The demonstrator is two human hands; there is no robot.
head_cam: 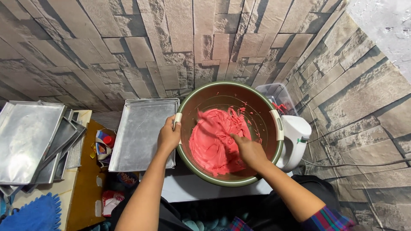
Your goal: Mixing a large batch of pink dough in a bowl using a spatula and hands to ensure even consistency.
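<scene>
While the left hand [169,137] clamps the rim of the round green plastic basin [230,179], the right hand [249,150], fingers curled around a blurred utensil, sits in pink batter [212,143].

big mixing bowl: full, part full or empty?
Part full. Pink batter covers the bottom of the bowl; the upper brown walls show only smears. Right hand is in it, left hand grips the rim.

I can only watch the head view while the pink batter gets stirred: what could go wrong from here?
1. The bowl is tilted and steadied only by the left hand at its rim; a slip could tip batter out.
2. Batter already streaks the bowl wall, so hard strokes of the right hand might splash the white hand mixer beside it.
</scene>
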